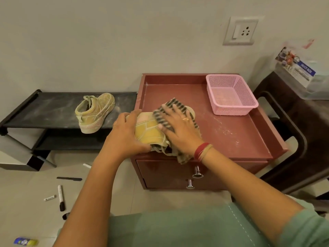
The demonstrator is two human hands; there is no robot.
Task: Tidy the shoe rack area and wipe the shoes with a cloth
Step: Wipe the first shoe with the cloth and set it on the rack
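A yellow sneaker (148, 130) lies on its side on the front left of the red cabinet top (231, 132). My left hand (127, 134) grips its heel end. My right hand (178, 126) lies flat with spread fingers on a striped cloth (168, 108) draped over the shoe's front. Part of the cloth hangs over the cabinet's front edge. The matching dusty sneaker (95, 112) stands on the top shelf of the low black shoe rack (44, 111) to the left.
An empty pink plastic basket (231, 94) sits at the back right of the cabinet top. On the floor at lower left lie a black marker (61, 197), a small white marker (49, 198) and a blue-yellow packet (25, 241). A dark chair (292, 132) stands right of the cabinet.
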